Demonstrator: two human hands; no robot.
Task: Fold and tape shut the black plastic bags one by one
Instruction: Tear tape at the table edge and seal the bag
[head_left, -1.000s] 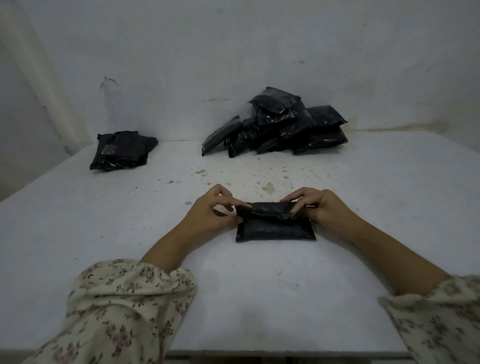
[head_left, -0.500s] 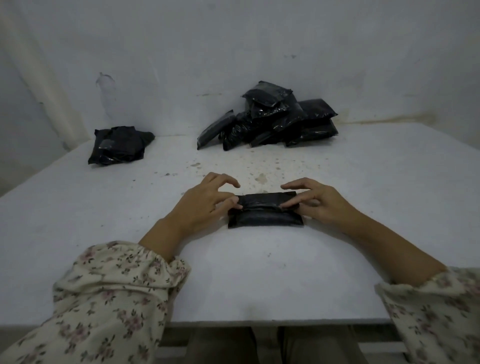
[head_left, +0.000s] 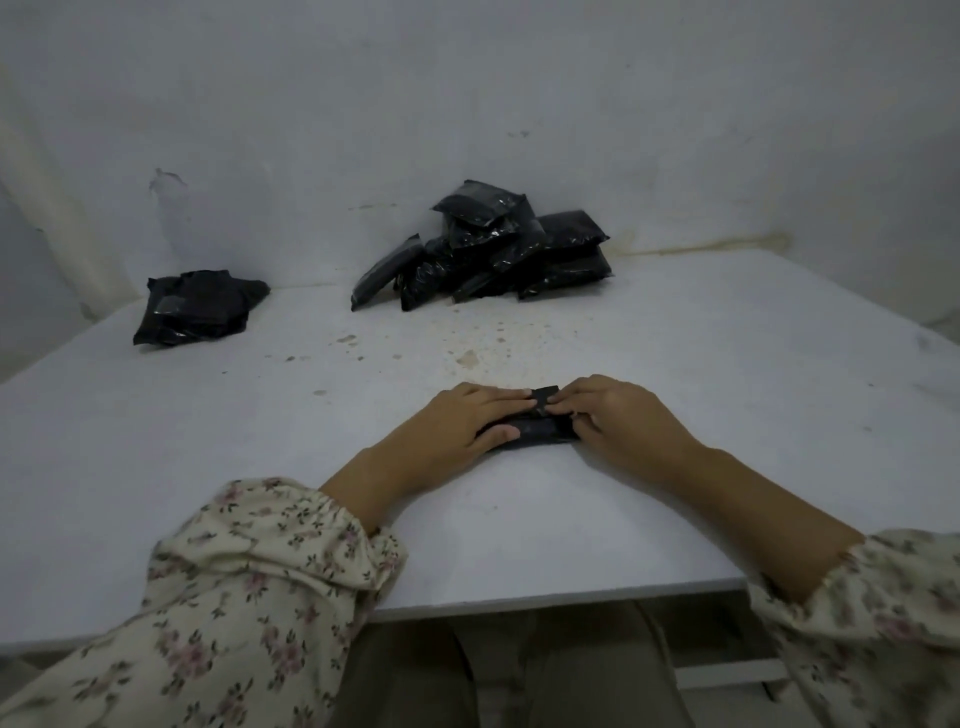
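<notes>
A small folded black plastic bag (head_left: 540, 432) lies on the white table (head_left: 519, 530), near its front edge. My left hand (head_left: 462, 423) lies over the bag's left half, its fingers straight and pressing on top, its thumb along the front side. From the other side, my right hand (head_left: 623, 421) covers the right half, with its fingers curled over the fold. The fingertips of both hands meet at the bag's middle. Most of the bag is hidden under the hands.
A heap of several black bags (head_left: 493, 249) leans on the wall at the back centre. A smaller pile of black bags (head_left: 197, 306) sits at the back left. Brown stains (head_left: 467, 358) spot the tabletop beyond my hands.
Both hands have slid inward from the bag's ends to its middle, now covering it. The bag looks narrower, folded over once more.
</notes>
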